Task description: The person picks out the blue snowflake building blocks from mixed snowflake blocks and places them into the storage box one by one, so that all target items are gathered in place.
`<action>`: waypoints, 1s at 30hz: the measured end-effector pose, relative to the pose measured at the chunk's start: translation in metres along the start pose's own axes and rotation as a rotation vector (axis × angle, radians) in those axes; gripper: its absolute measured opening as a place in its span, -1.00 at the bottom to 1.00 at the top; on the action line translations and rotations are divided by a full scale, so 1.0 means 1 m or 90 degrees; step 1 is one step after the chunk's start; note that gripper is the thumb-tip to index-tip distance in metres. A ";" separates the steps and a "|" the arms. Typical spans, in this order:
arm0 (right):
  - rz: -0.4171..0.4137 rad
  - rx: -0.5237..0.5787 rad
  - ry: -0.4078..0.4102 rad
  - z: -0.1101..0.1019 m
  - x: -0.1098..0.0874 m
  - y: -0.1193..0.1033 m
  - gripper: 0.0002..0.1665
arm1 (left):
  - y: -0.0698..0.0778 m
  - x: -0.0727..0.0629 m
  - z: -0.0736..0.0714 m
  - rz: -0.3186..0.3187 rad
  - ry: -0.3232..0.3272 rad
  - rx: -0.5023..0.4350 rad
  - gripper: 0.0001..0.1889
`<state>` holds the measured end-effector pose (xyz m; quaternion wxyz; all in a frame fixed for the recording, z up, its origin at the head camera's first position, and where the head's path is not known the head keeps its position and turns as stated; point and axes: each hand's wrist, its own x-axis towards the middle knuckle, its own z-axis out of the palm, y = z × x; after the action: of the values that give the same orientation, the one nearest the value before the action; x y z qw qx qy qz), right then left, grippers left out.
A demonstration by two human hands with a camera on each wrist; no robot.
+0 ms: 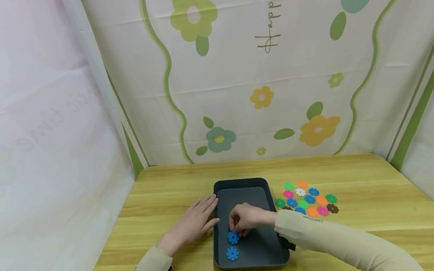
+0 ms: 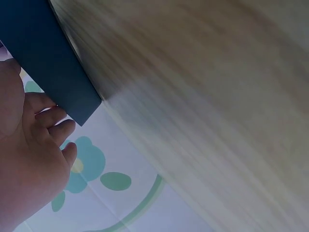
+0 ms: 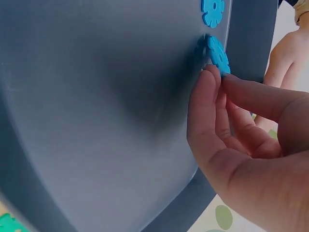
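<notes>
A dark grey tray (image 1: 257, 253) lies on the wooden table. My left hand (image 1: 194, 222) rests against its left rim with the fingers straight; the left wrist view shows that hand (image 2: 41, 140) at the tray's outer wall (image 2: 53, 58). Inside the tray, my right hand (image 1: 247, 218) pinches a blue notched plastic disc (image 1: 233, 237) between thumb and fingertips. The right wrist view has this disc (image 3: 218, 54) tilted, one edge at the tray floor. A second blue disc (image 1: 232, 253) lies flat just nearer to me, close to the left wall.
Right of the tray, several loose notched discs lie on the table (image 1: 370, 221), among them a white disc (image 1: 300, 192), a pink disc (image 1: 323, 210), an orange disc (image 1: 303, 184) and a brown disc (image 1: 332, 208). A flower-printed curtain (image 1: 226, 73) hangs behind the table.
</notes>
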<state>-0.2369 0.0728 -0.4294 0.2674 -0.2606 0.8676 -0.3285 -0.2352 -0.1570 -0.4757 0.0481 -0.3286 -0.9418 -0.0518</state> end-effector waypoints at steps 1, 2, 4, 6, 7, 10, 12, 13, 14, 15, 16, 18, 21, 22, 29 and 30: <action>0.000 -0.001 -0.002 0.000 0.001 0.000 -0.90 | 0.000 0.000 0.000 -0.001 0.000 0.000 -0.32; -0.001 -0.004 -0.004 0.001 0.002 0.000 -0.90 | 0.000 0.000 0.001 -0.002 -0.001 0.001 -0.32; -0.002 -0.006 -0.011 0.001 0.003 0.001 -0.89 | 0.000 0.000 0.001 -0.002 -0.003 0.002 -0.32; -0.004 -0.008 -0.018 0.001 0.003 0.001 -0.88 | 0.000 -0.001 0.002 -0.003 -0.005 0.002 -0.32; -0.006 -0.007 -0.021 0.001 0.003 0.001 -0.88 | 0.000 -0.001 0.002 -0.003 -0.004 0.001 -0.32; -0.017 -0.017 -0.032 0.000 0.002 0.000 -0.85 | 0.000 -0.001 0.002 -0.002 -0.004 -0.007 -0.32; -0.019 -0.019 -0.034 0.000 0.002 -0.001 -0.83 | 0.000 0.000 0.002 -0.001 -0.003 -0.009 -0.32; -0.017 -0.018 -0.034 0.000 0.002 -0.002 -0.84 | 0.000 0.000 0.002 0.000 -0.002 -0.010 -0.32; -0.016 -0.020 -0.033 0.000 0.003 -0.002 -0.83 | 0.000 0.000 0.001 0.000 -0.002 -0.009 -0.32; -0.015 -0.020 -0.031 0.001 0.003 -0.002 -0.84 | 0.000 0.000 0.001 0.000 -0.002 -0.008 -0.32; -0.007 -0.014 -0.027 0.002 0.004 -0.003 -0.85 | 0.000 0.000 0.001 0.000 -0.003 -0.007 -0.32; -0.006 -0.018 -0.021 0.003 0.006 -0.002 -0.87 | 0.000 0.000 0.001 0.000 -0.004 -0.006 -0.32; -0.005 -0.022 -0.015 0.005 0.007 -0.002 -0.88 | 0.000 0.000 0.001 -0.001 -0.006 -0.006 -0.32; -0.005 -0.023 -0.015 0.005 0.007 -0.002 -0.88 | 0.000 0.000 0.000 -0.001 -0.006 -0.006 -0.32; -0.008 -0.027 -0.014 0.005 0.010 0.000 -0.87 | 0.000 0.000 0.000 -0.002 -0.005 -0.017 -0.32; -0.008 -0.029 -0.013 0.005 0.010 0.001 -0.87 | 0.000 0.000 0.001 -0.002 -0.004 -0.019 -0.32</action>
<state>-0.2414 0.0650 -0.4362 0.2683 -0.2756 0.8703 -0.3077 -0.2351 -0.1573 -0.4763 0.0397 -0.3281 -0.9416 -0.0651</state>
